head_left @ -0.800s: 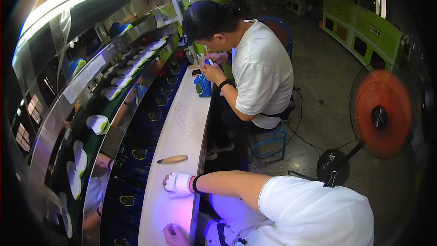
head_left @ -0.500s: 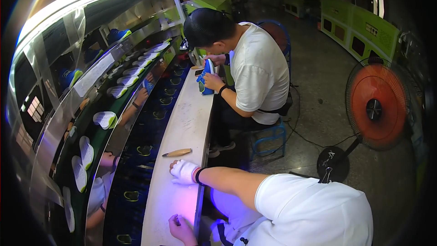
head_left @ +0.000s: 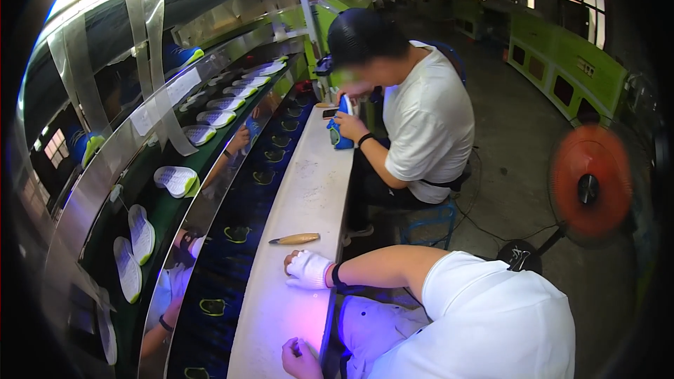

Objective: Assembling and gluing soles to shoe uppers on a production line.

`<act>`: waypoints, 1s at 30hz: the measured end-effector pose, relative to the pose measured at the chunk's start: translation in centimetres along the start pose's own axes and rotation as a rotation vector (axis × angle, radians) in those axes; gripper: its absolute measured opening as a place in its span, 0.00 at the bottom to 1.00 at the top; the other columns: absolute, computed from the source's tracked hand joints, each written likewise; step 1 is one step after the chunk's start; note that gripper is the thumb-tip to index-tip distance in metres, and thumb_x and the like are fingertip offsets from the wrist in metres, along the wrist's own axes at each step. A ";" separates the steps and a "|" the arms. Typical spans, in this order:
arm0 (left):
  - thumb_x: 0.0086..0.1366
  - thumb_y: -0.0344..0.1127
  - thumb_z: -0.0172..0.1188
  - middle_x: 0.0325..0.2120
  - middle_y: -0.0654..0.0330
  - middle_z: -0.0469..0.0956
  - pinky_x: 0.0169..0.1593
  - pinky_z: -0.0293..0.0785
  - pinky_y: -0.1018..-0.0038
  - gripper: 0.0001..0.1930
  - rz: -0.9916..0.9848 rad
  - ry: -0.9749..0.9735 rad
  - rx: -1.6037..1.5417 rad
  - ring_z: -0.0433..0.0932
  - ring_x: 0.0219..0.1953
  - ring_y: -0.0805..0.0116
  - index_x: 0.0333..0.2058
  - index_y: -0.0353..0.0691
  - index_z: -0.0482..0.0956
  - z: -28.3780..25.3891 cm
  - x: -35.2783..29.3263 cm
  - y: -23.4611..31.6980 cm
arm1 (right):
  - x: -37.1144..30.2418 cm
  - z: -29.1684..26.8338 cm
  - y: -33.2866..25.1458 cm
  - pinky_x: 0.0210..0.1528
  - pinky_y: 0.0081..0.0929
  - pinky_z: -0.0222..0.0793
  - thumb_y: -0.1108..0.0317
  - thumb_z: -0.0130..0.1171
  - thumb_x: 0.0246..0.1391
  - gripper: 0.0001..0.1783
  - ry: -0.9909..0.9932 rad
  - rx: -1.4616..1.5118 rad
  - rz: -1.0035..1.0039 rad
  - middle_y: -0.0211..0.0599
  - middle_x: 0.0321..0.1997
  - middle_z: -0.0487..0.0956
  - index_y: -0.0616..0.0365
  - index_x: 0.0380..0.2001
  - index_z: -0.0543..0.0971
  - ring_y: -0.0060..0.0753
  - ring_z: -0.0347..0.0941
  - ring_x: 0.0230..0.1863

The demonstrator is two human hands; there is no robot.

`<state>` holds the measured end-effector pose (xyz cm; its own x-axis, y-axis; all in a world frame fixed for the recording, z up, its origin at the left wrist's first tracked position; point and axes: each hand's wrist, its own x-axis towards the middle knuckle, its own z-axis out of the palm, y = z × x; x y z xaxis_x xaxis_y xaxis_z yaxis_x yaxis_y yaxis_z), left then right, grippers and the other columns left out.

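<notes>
On the long white bench [head_left: 270,316], my right hand [head_left: 307,269] rests in a white glove that leaves the fingertips bare. Its fingers are curled in, and nothing shows in them. Just beyond it lies a tool with a tan wooden handle [head_left: 295,238] and a narrow dark tip. My left hand [head_left: 300,358], bare, is at the bench's near edge at the bottom of the view. Its thumb is pressed to the bent fingers, with no object visible. Violet light falls on the bench between my hands.
Left of the bench runs a dark conveyor with blue-green shoe pieces [head_left: 213,307]. White soles [head_left: 142,234] lie on the green belt beyond. Further up the bench, a co-worker [head_left: 428,119] holds a blue shoe [head_left: 340,133]. A red fan [head_left: 590,179] stands at right.
The view has swung, so the bench, hands and co-worker sit further right in the picture. Both my hands stay in their places on the bench, and the wooden-handled tool has not moved.
</notes>
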<state>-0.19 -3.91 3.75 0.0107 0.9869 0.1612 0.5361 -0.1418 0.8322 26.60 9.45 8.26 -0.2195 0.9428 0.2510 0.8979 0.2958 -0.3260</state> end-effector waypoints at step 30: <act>0.69 0.38 0.71 0.50 0.47 0.85 0.48 0.84 0.62 0.18 -0.307 0.451 0.362 0.86 0.49 0.53 0.53 0.33 0.84 -38.8 22.3 6.7 | 0.6 1.6 3.4 0.57 0.48 0.71 0.64 0.64 0.58 0.09 0.179 0.050 -0.167 0.44 0.47 0.82 0.57 0.37 0.85 0.50 0.76 0.52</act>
<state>-29.10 14.16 33.53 -0.5012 0.8377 0.2171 0.7093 0.2539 0.6576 28.93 11.29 5.86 -0.2885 0.8392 0.4611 0.8340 0.4568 -0.3096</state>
